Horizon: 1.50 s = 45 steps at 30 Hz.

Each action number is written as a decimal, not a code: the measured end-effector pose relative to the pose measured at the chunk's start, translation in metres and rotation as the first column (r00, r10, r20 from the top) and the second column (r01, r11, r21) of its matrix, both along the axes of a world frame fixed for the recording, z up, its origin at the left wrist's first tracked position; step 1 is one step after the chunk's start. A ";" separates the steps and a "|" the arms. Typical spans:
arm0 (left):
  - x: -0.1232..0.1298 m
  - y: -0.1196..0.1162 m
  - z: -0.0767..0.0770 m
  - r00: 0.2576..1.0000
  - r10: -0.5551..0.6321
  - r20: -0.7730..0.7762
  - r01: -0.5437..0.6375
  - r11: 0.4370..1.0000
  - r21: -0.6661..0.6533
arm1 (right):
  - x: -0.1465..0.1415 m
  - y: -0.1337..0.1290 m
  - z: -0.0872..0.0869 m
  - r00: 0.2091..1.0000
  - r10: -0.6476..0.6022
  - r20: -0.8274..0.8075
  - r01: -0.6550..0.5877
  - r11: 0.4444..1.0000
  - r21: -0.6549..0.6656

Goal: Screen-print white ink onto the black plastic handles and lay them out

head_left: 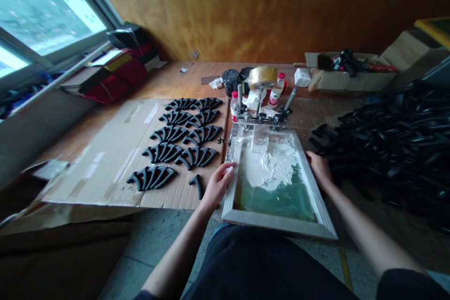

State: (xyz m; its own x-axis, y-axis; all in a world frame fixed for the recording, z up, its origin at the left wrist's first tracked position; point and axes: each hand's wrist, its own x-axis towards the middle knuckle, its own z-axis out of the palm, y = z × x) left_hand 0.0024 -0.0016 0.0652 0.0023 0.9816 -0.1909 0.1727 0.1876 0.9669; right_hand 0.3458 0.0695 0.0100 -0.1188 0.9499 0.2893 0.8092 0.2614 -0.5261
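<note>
Brown cardboard (117, 159) flanks a pale-framed green screen (279, 204) smeared white.

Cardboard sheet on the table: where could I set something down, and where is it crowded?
The cardboard sheet has its widest bare patch left of the rows of black pieces, broken by tape strips. Bare tabletop shows between the red boxes and black jars. It's crowded right of the frame, where a black heap spreads.
</note>
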 end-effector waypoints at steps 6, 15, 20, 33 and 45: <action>0.004 0.001 -0.063 0.976 -0.008 -0.217 -0.013 0.995 -0.097 | -0.068 0.036 0.050 0.991 0.060 0.117 -0.084 0.974 0.212; 0.000 0.008 -0.078 0.950 -0.040 -0.308 0.006 0.994 -0.109 | -0.116 0.003 0.035 0.804 0.457 0.381 -0.434 0.889 -0.149; 0.000 0.007 -0.083 0.949 -0.045 -0.313 0.012 0.994 -0.104 | -0.092 -0.030 0.036 0.585 0.727 0.359 -0.724 0.668 -0.172; 0.002 0.005 -0.064 0.967 0.003 -0.254 -0.034 0.992 -0.121 | -0.094 -0.041 0.021 0.714 0.664 0.221 -0.672 0.739 -0.047; 0.008 0.013 0.027 0.988 0.072 0.139 -0.072 0.997 -0.006 | -0.030 0.077 0.081 0.978 0.013 -0.208 0.004 0.997 0.080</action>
